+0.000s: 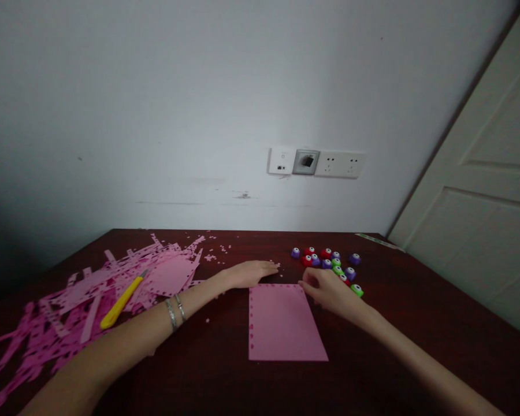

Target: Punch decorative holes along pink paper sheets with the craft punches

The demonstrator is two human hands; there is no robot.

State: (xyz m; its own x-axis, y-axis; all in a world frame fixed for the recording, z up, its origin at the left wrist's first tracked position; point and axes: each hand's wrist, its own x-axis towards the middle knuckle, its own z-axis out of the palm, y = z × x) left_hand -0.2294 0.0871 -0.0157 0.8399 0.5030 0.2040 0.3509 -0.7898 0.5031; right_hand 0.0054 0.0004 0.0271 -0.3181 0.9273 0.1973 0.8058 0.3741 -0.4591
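A pink sheet of paper (283, 326) lies flat on the dark red table, with darker pink marks along its left and top edges. My left hand (250, 273) rests flat with fingers stretched out, just beyond the sheet's top left corner. At the top right corner is my right hand (327, 287), thumb and forefinger pinched together. Whatever sits between those fingertips is too small to make out. Several small red, purple and green craft punches (326, 264) with eye-like white tops stand behind my right hand, partly hidden by it.
A heap of pink paper strips and scraps (69, 329) covers the table's left side, with a yellow utility knife (122, 301) on top. Tiny pink paper bits (210, 258) are scattered near the middle. A narrow patterned strip (379, 241) lies at the back right, and a wall with sockets (338, 164) stands behind.
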